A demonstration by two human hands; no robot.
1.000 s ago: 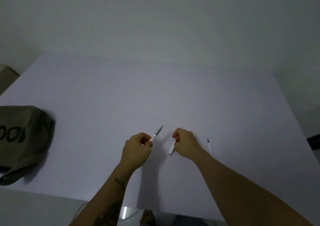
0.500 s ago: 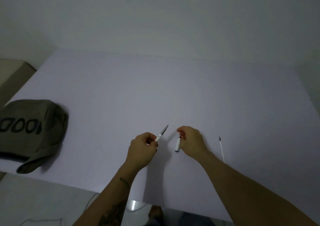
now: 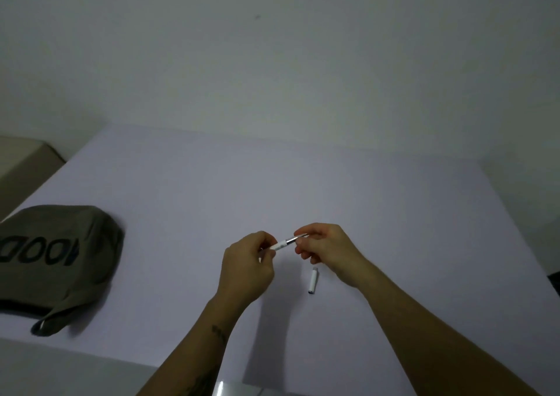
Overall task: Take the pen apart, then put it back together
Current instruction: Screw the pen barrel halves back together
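Head view: both your hands meet on the front half of the pen, above the table.

Your left hand [image 3: 245, 269] is curled nearly closed, thumb and fingers pinching the white end of the pen piece [image 3: 286, 243], which slants up toward the right. Your right hand [image 3: 328, 248] is loosely curled, its thumb and forefinger closed on the silver tip end of that same piece, the other fingers tucked under. The white barrel [image 3: 313, 280] lies alone on the pale table [image 3: 394, 213], just near of your right hand and beside your right wrist, touching neither hand. At the far left of the table sits an olive bag [image 3: 54, 253] with dark lettering, well apart from your hands.
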